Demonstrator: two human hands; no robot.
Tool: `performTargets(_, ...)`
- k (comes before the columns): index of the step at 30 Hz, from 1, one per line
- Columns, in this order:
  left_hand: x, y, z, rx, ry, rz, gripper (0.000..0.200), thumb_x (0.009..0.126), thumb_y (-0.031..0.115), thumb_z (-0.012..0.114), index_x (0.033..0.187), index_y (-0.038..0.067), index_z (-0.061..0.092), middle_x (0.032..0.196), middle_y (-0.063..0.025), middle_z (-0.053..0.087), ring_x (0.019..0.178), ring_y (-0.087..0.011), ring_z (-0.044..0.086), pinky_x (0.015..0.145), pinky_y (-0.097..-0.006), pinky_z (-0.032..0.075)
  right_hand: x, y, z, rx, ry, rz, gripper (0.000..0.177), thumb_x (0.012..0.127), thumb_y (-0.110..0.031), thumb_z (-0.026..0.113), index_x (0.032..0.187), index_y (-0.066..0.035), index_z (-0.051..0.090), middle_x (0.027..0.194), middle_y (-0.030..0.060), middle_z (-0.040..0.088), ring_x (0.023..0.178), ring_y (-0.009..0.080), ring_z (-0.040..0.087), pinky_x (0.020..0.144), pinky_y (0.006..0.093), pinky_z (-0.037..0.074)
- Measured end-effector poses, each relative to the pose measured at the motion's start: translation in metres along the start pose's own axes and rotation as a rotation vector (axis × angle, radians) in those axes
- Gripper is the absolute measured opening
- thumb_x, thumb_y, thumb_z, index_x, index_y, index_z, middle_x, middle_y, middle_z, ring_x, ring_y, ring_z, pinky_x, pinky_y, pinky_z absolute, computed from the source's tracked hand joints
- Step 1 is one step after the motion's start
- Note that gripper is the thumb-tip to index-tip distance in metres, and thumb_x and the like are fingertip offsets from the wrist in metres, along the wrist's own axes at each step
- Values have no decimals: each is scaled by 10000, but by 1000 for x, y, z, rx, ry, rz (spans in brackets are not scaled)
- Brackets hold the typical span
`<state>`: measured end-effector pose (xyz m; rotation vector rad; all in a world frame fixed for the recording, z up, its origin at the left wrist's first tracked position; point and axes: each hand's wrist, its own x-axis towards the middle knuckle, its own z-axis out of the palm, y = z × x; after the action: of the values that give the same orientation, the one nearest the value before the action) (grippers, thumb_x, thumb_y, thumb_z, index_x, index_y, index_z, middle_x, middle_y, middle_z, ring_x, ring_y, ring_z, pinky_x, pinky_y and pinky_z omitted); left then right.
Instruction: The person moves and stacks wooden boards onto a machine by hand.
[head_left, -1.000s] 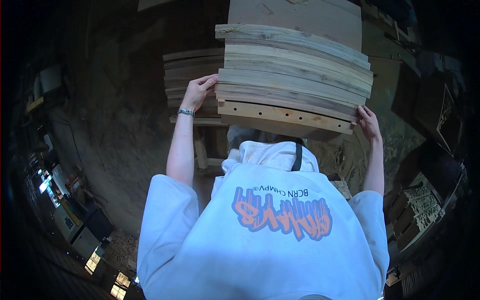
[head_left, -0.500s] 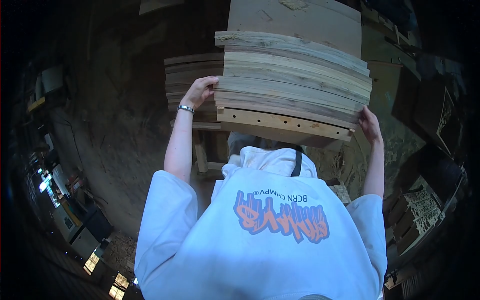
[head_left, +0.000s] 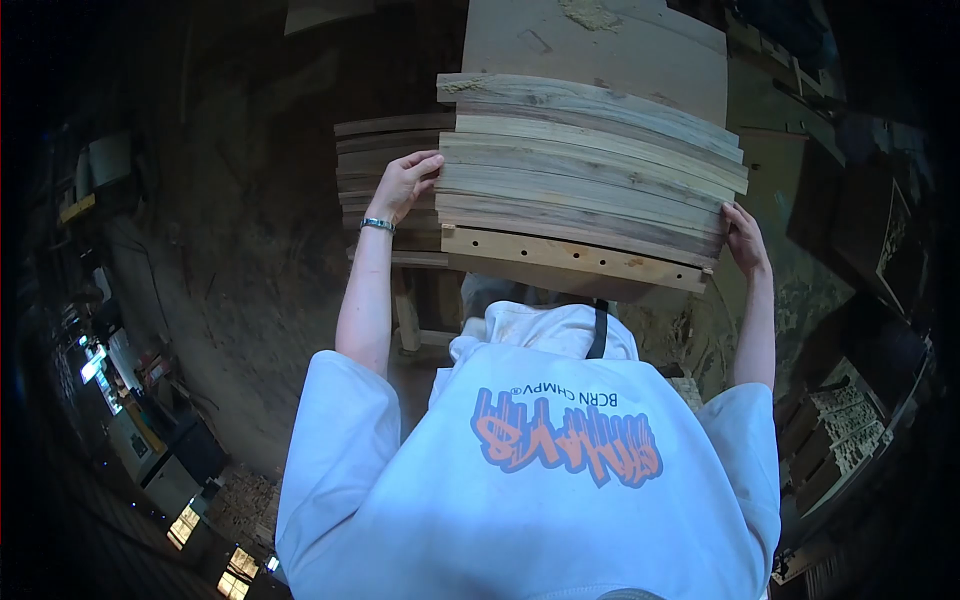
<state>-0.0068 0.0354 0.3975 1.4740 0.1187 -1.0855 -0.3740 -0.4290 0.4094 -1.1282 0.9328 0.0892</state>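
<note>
Wooden boards [head_left: 590,150] lie side by side in a row in front of me, their long edges running left to right. My left hand [head_left: 410,182] is at their left ends, fingers bent and closed against the end of a board in the middle of the row. Opposite it, my right hand [head_left: 745,240] has its fingertips on the right ends, the fingers curled. Which boards each hand touches is partly hidden. On the side nearest me runs a pale wooden rail [head_left: 550,251] with several dark round holes.
Beyond the boards extends a flat panel [head_left: 600,50] with a small heap of sawdust [head_left: 590,14]. More stacked boards [head_left: 385,180] stand lower at the left. Wood pieces [head_left: 850,425] are piled at the right, and dark cabinets [head_left: 190,450] stand at the left.
Both hands have shifted slightly away from me along the board ends. A board in the middle of the row now sticks out a little further left. The whole view has tilted slightly.
</note>
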Motion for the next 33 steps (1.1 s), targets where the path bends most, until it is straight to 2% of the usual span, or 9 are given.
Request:
performTargets(6, 17, 8, 12, -93, 42, 51, 327, 901, 197, 652, 1150, -13, 619, 1084, -64, 648, 994, -141, 605, 854, -291, 492, 11, -5, 10, 123, 120, 33, 412, 948, -303, 558, 1245, -18, 536, 1192, 40, 591, 1118, 134, 535, 968, 275, 408)
performTargets(13, 18, 19, 11, -8, 17, -4, 339, 922, 209, 625, 1170, -22, 608, 1119, -58, 641, 1028, -121, 585, 898, -322, 466, 21, -5, -1, 256, 54, 56, 401, 962, -338, 538, 1236, -46, 554, 1151, 14, 615, 1063, 121, 567, 915, 260, 446)
performTargets(16, 20, 22, 15, 0, 117, -7, 338, 916, 216, 636, 1166, -11, 618, 1107, -53, 648, 1024, -116, 584, 910, -303, 442, 25, -13, 2, 288, 104, -48, 424, 957, -319, 559, 1271, -35, 534, 1139, 5, 617, 1043, 116, 572, 895, 248, 452)
performTargets(19, 24, 19, 18, 33, 88, 38, 368, 875, 277, 692, 1126, 9, 656, 1039, -38, 674, 950, -99, 597, 839, -249, 440, 29, -13, -7, -54, 172, -8, 465, 944, -306, 587, 1298, -14, 511, 1168, 14, 602, 1063, 107, 555, 894, 236, 448)
performTargets(20, 24, 18, 19, 28, 82, 39, 368, 875, 277, 692, 1126, 9, 656, 1039, -38, 674, 950, -99, 597, 839, -249, 440, 32, -11, -6, -2, 180, -13, 393, 924, -267, 629, 1210, -2, 576, 1127, 18, 614, 1024, 97, 551, 895, 244, 424)
performTargets(24, 23, 18, 17, 103, 151, 33, 381, 866, 281, 703, 1128, 9, 654, 1013, -29, 675, 983, -96, 584, 841, -244, 444, 29, -17, 4, 32, 59, -51, 476, 949, -288, 584, 1299, 21, 498, 1240, 42, 564, 1130, 110, 518, 947, 244, 420)
performTargets(28, 28, 23, 17, -9, 72, 50, 446, 861, 261, 709, 1184, -27, 603, 1051, -40, 657, 990, -105, 589, 819, -230, 464, 31, -23, 9, -5, 101, -42, 468, 954, -277, 573, 1301, 27, 492, 1242, 48, 565, 1143, 124, 514, 965, 267, 420)
performTargets(30, 36, 24, 21, -35, 89, 79, 451, 864, 250, 705, 1194, -34, 590, 1070, -47, 649, 993, -110, 588, 833, -240, 462, 32, -29, 15, 202, 101, -72, 440, 916, -279, 638, 1228, 17, 546, 1186, 41, 589, 1105, 113, 524, 928, 234, 407)
performTargets(33, 37, 28, 30, -41, 116, 98, 445, 872, 241, 691, 1200, -39, 582, 1099, -59, 637, 1016, -125, 579, 874, -273, 452, 35, -32, 12, 77, 129, -3, 441, 921, -287, 628, 1230, 13, 536, 1192, 50, 583, 1117, 121, 522, 943, 252, 412)
